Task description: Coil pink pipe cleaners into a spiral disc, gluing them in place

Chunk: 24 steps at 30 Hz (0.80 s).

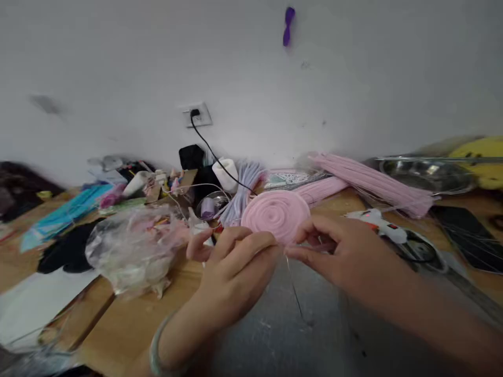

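A flat round coil of pink pipe cleaner (275, 212) is held up over the middle of the table, its spiral turned towards me. My left hand (239, 272) grips its lower edge, fingers pressed together and partly hiding it. At the lower right edge, my right hand (330, 246) pinches a short length of pink pipe cleaner (324, 246) between thumb and forefinger. Both hands are close together, just below the disc. A thin wire (294, 288) hangs down from between them. On my left wrist is a pale green bangle (155, 343).
Behind lie bundles of pink pipe cleaners (373, 183) and lilac pipe cleaners (239, 193). To the right are a glue gun (387, 226), a black phone (469, 235) and a metal bowl (428, 175). Plastic bags (133, 251) lie left; a grey mat (283, 330) is below.
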Each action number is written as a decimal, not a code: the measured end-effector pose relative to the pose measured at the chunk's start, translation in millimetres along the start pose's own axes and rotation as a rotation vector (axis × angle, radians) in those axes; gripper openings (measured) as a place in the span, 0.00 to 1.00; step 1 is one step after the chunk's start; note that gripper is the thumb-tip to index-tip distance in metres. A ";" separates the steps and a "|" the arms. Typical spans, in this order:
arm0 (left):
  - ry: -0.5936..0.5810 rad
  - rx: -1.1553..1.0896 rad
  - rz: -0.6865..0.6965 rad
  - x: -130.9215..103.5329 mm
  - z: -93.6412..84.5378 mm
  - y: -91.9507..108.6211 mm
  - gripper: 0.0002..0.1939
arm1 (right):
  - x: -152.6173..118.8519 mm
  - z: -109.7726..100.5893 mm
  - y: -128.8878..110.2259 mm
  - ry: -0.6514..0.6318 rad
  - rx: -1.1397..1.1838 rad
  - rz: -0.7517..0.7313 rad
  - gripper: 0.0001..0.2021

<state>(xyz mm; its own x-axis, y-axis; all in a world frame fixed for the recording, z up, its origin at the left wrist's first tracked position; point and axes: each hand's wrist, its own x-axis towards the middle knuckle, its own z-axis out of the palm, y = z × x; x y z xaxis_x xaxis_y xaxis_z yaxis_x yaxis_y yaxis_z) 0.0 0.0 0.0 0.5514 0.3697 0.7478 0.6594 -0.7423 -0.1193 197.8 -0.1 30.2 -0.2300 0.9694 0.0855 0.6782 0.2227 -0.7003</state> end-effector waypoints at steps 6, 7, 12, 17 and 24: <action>-0.035 -0.095 -0.027 5.1 -3.5 -1.9 0.08 | 4.7 0.8 9.3 0.025 0.040 -0.098 0.09; -0.041 -0.117 -0.040 6.4 -4.5 -2.6 0.07 | 5.3 -0.9 11.2 0.022 0.041 -0.139 0.08; -0.058 -0.199 -0.137 10.0 -8.1 -5.0 0.06 | 1.8 -13.6 18.6 0.018 -0.019 -0.341 0.04; -0.076 -0.242 -0.182 9.6 -7.5 -3.1 0.04 | -1.7 -17.8 17.8 0.055 -0.103 -0.410 0.06; 0.022 -0.042 -0.233 8.5 -7.6 -1.1 0.06 | -1.2 -14.1 20.8 0.031 -0.169 -0.512 0.07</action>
<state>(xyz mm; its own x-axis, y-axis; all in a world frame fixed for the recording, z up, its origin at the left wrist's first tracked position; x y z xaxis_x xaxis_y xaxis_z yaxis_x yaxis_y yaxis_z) 0.1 -0.3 11.4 0.3756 0.5218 0.7659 0.7454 -0.6611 0.0849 222.0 4.8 25.5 -0.5421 0.7342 0.4087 0.5880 0.6789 -0.4397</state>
